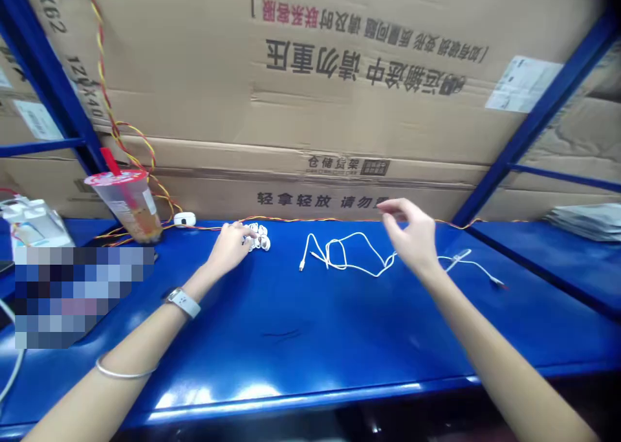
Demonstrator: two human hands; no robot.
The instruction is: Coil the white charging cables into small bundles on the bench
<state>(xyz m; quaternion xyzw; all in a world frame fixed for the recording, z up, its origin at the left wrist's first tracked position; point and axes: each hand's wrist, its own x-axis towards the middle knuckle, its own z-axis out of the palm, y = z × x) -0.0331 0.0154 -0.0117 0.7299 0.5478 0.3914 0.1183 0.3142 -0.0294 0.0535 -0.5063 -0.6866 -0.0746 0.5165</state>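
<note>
My left hand (pixel 231 246) is at a small bundle of white loops (pixel 262 237), which looks like a coiled white cable. Its fingers curl over the bundle's left side and hide part of it. My right hand (pixel 413 233) is raised over the blue shelf board, fingers bent and thumb apart, with nothing visible between them. Beneath and left of it, a loose white cable (pixel 361 270) lies in wide loops, one plug pointing toward the front. Right of that hand, another stretch of white cable (pixel 473 263) ends in a plug with a reddish tip.
A drink cup (pixel 129 206) with a red straw stands at back left, beside a white earphone case (pixel 185 219). Twisted red-yellow wires (pixel 310 219) run along the back. Large cartons (pixel 339 118) form a wall behind the blue shelf (pixel 310 358). Flat packets (pixel 589 222) lie at right.
</note>
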